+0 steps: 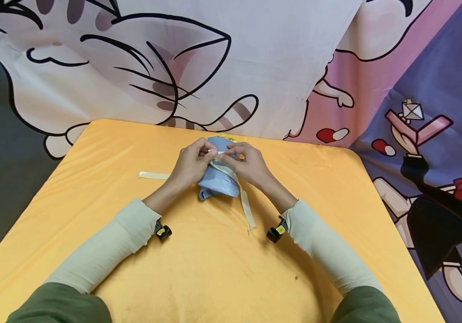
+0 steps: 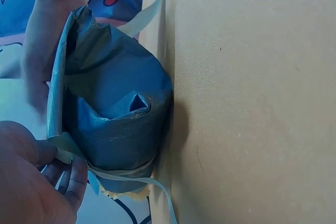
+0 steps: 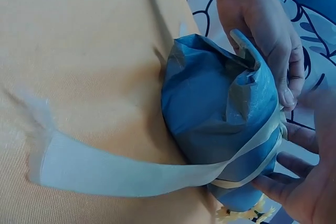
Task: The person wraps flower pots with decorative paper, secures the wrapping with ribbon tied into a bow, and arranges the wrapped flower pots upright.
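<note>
A bundle wrapped in blue paper lies on the table, its folded end toward me and yellow flowers peeking out at the far end. A cream ribbon runs around it, one tail hanging to the right, the other sticking out past my left wrist. My left hand pinches the ribbon between thumb and fingers on top of the wrap. Right beside it, my right hand pinches the ribbon too, fingertips nearly meeting the left ones. In the right wrist view the ribbon circles the blue paper.
Yellow cloth covers the table. Behind its far edge hangs a cartoon-cat backdrop, with a purple printed one on the right. Dark floor shows at the left. Each wrist wears a small black camera.
</note>
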`<state>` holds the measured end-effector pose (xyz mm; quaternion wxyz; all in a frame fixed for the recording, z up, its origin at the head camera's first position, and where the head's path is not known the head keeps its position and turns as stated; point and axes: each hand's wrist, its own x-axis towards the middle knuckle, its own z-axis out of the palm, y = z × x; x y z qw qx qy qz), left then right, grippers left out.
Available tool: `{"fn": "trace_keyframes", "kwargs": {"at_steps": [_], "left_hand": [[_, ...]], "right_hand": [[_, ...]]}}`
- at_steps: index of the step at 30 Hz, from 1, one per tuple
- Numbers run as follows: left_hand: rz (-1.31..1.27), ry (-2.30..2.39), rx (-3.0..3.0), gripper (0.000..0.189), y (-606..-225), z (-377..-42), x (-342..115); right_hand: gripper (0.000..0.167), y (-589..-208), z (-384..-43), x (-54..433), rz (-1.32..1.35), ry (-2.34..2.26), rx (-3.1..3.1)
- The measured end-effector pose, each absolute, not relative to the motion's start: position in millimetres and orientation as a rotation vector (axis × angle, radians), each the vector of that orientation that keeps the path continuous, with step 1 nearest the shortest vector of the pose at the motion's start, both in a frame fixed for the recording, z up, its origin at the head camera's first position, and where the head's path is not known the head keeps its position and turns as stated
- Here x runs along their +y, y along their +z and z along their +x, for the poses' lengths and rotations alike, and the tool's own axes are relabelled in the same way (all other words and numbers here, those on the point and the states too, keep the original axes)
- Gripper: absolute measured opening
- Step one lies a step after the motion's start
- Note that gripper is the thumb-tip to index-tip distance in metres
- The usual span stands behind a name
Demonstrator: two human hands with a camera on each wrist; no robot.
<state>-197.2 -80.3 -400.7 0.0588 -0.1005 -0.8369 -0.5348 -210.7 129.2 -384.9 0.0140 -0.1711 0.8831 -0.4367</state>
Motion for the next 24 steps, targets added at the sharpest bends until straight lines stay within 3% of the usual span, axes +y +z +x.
{"fn": "trace_keyframes", "kwargs": {"at_steps": [5, 12, 24], "left_hand": [[-0.297, -1.594, -2.544, 0.011, -402.1, -196.5, -78.8], [-0.291, -1.597, -2.547, 0.010, -402.0, -196.7, -77.9], [-0.306, -1.490, -2.553, 0.009, -404.7, -198.9, -79.4]], "right_hand": [[0.036, -387.0, -206.7, 130.1, -0.641, -1.339, 2.728], [0.013, -387.6, -200.9, 140.2, -0.770, -1.256, 2.775], [0.022, -398.2, -188.6, 175.7, -0.670, -1.236, 2.588]]}}
